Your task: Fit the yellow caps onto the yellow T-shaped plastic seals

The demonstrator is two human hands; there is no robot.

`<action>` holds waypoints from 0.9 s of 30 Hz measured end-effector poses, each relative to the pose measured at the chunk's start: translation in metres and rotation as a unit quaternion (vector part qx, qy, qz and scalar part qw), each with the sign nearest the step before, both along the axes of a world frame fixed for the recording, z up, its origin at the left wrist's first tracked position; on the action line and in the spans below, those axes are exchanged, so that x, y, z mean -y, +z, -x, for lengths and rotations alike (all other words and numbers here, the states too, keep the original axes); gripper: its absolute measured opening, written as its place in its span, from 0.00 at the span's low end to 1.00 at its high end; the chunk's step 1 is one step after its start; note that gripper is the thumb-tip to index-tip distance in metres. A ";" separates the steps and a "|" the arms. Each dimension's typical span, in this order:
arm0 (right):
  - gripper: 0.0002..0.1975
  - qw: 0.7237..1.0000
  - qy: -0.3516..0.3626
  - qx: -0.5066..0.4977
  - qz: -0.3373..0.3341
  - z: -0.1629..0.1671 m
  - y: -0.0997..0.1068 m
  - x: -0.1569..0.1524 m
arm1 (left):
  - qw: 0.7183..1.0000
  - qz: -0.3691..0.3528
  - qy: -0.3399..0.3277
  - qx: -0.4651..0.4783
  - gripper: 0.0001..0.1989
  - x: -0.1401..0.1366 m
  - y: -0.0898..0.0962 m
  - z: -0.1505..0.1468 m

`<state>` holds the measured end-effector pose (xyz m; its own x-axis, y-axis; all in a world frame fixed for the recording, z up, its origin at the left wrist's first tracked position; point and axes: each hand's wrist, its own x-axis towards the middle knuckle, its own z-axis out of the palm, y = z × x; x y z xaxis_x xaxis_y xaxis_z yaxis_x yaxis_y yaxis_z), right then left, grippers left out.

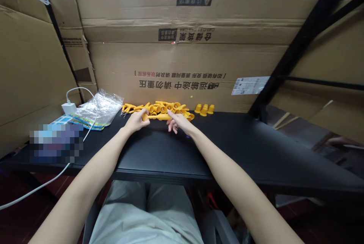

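Observation:
A heap of yellow plastic parts (162, 108) lies at the far edge of the black table (233, 141), against a cardboard wall. My left hand (137, 120) grips one long yellow piece (156, 116) at its left end. My right hand (178, 122) touches the same piece at its right end, fingers spread over it. Three small yellow cones (204, 109) stand apart, just right of the heap.
A crinkled clear plastic bag (98, 108) lies on colourful sheets at the left. A white charger (68, 107) with a white cable (42, 185) trails off the table's left front. Cardboard boxes (184, 47) wall in the back and left. A black metal frame (298, 43) rises at the right.

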<state>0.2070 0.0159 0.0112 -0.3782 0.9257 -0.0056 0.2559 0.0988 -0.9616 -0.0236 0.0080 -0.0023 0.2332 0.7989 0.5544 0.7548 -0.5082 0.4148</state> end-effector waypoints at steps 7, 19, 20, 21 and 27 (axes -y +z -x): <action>0.32 0.999 -0.033 0.021 -0.001 -0.001 -0.003 -0.005 | 1.000 0.007 0.021 0.001 0.12 -0.003 0.000 0.002; 0.24 0.994 0.024 -0.038 -0.095 -0.004 -0.005 -0.005 | 1.000 0.014 0.020 -0.001 0.13 -0.001 0.002 0.005; 0.25 0.994 0.020 -0.040 -0.095 -0.003 -0.005 -0.005 | 1.000 0.013 0.021 -0.001 0.13 0.000 0.002 0.005; 0.26 0.994 0.016 -0.042 -0.096 -0.002 -0.004 -0.004 | 1.000 0.011 0.022 -0.002 0.13 0.000 0.002 0.005; 0.29 0.992 -0.003 -0.060 -0.109 0.002 -0.001 0.001 | 1.000 0.000 0.025 -0.010 0.13 0.000 0.002 0.003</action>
<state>0.2054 0.0151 0.0102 -0.3577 0.9025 0.2400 0.1428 0.3068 -0.9410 -0.0270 0.0084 -0.0001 0.2033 0.8095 0.5508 0.7872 -0.4696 0.3996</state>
